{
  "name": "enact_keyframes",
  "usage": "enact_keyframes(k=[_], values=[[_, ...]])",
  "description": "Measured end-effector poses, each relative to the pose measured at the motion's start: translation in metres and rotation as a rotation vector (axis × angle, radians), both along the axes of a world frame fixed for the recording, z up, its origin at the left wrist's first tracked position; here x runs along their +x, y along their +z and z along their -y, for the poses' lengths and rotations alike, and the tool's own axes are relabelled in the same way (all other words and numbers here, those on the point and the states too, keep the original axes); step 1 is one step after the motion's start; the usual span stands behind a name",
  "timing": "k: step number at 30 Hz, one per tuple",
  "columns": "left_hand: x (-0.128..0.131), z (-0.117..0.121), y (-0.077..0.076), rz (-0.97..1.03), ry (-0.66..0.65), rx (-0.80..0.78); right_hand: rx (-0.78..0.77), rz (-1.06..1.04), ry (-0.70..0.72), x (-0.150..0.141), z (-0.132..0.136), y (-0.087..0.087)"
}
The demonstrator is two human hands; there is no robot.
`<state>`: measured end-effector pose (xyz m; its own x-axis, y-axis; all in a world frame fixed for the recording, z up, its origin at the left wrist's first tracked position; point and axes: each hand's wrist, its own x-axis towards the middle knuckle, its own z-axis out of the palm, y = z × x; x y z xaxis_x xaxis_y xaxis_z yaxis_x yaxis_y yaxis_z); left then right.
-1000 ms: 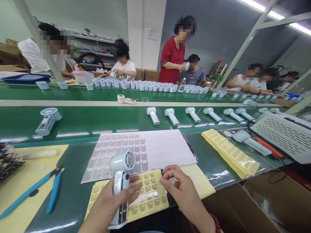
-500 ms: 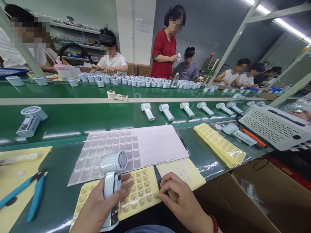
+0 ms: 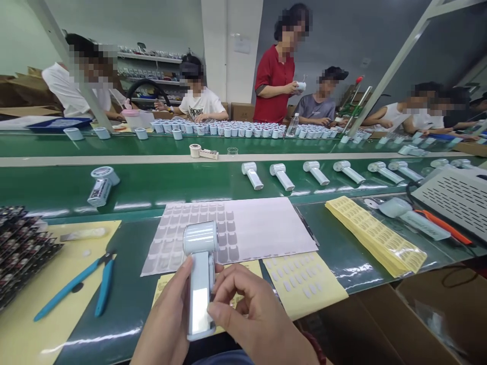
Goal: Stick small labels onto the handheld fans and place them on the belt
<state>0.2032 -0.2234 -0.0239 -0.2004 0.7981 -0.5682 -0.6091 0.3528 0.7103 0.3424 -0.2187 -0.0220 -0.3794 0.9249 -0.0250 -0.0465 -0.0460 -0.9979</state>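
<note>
A light-blue handheld fan (image 3: 200, 291) stands nearly upright in front of me, its round head at the top. My left hand (image 3: 167, 314) is wrapped round its handle from the left. My right hand (image 3: 253, 312) is at the handle's right edge, thumb and fingers pinched; whatever is between them is hidden or too small to name. Beneath the hands lies a yellow sheet of printed labels (image 3: 253, 268), mostly covered. Behind the fan is a white sheet with grey stickers (image 3: 266, 223). A yellow sheet with small pale stickers (image 3: 304, 279) lies to the right.
Blue-handled pliers (image 3: 76, 284) lie at left by a dark patterned stack (image 3: 23, 253). More fans (image 3: 283, 177) rest in a row on the green belt (image 3: 182, 182). A yellow label stack (image 3: 375, 233) and a slotted metal box (image 3: 452, 197) are at right. Several people sit opposite.
My right hand has moved left from above the yellow sheets to the fan's handle. The fan has been turned, showing a plain, shiny side. The view has swung left.
</note>
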Motion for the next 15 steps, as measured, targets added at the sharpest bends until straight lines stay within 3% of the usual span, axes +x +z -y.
enact_keyframes(k=[10,15], values=[[0.0,-0.004,0.002,0.019,0.141,0.023,0.067,0.148,0.01,-0.015,-0.01,0.002],[-0.002,-0.006,0.0,0.021,0.136,0.033,0.126,0.162,-0.003,-0.017,-0.014,0.0]])
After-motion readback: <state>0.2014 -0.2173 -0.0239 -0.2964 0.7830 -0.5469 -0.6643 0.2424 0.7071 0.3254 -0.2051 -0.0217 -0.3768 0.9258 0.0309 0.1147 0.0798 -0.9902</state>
